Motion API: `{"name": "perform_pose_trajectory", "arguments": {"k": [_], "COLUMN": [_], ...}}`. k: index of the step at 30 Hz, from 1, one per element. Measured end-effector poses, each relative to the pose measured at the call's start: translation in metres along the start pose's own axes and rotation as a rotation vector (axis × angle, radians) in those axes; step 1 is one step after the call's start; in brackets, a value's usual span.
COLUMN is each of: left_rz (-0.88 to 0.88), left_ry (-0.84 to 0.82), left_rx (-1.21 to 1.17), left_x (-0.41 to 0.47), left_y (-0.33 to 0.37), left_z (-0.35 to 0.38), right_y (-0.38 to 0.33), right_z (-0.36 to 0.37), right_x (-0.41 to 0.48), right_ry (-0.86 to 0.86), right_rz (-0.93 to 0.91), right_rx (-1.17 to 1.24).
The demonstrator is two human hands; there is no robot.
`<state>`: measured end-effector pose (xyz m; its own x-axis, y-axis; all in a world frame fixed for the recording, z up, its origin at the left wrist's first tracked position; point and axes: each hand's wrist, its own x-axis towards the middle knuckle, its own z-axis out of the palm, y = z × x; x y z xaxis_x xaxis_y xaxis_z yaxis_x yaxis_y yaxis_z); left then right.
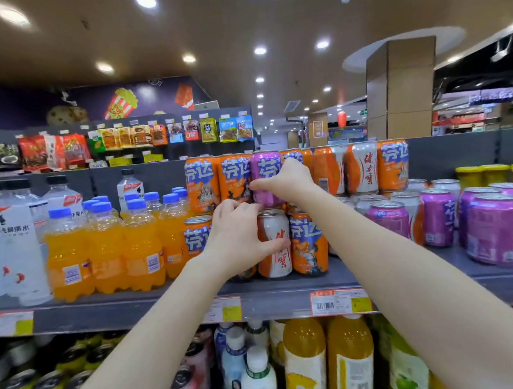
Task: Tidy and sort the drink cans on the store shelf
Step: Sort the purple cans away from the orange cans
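Pinching purple 芬达 can [263,166] in packed upper row with right hand [284,179]; gripping white 健力宝 can [277,264] near shelf edge [120,315] with left hand [237,242].

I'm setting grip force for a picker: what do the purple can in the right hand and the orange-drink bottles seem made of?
Purple can: likely metal with a glossy printed skin; purple cans nearby show bare silvery lids. Orange-drink bottles: clear plastic by the look; the liquid shows through, blue caps.

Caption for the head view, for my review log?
Right hand grips a purple can stacked among orange cans while left hand holds the white can beneath it on the shelf.
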<state>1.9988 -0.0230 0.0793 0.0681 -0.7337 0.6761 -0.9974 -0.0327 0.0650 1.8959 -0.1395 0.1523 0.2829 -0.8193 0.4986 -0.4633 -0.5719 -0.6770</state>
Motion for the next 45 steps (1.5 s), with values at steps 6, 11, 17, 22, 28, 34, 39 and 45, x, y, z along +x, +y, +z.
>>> {"name": "perform_pose_trajectory", "arguments": {"k": [6,11,17,22,28,34,39,45], "left_rz": [-0.007,-0.065,-0.122,-0.127,-0.127,-0.149,-0.161,-0.169], "left_ry": [-0.083,-0.250,-0.285,-0.272,-0.280,-0.320,-0.335,-0.364], "left_rx": [0.079,0.099,-0.024,-0.048,0.011,0.020,-0.011,-0.007], "left_x": [0.007,0.022,0.027,0.028,0.030,0.037,0.036,0.035], "left_y": [0.000,0.005,0.010,0.011,0.006,0.006,0.008,0.013], "left_z": [-0.005,-0.018,-0.024,-0.023,-0.016,-0.017,-0.018,-0.021], "right_y": [0.001,0.000,0.056,0.120,0.175,0.186,0.205,0.235], "right_z": [-0.029,-0.110,-0.192,-0.218,-0.235,-0.269,-0.289,-0.300], "right_x": [-0.010,-0.034,-0.076,-0.112,-0.142,-0.161,-0.167,-0.167], "right_ry": [0.089,0.170,0.207,0.311,0.373,0.416,0.397,0.337], "right_rz": [-0.040,-0.081,0.005,0.156,0.220,0.156,0.202,0.256], "right_rx": [0.160,0.244,0.166,0.059,0.161,0.128,0.128,0.074]}}
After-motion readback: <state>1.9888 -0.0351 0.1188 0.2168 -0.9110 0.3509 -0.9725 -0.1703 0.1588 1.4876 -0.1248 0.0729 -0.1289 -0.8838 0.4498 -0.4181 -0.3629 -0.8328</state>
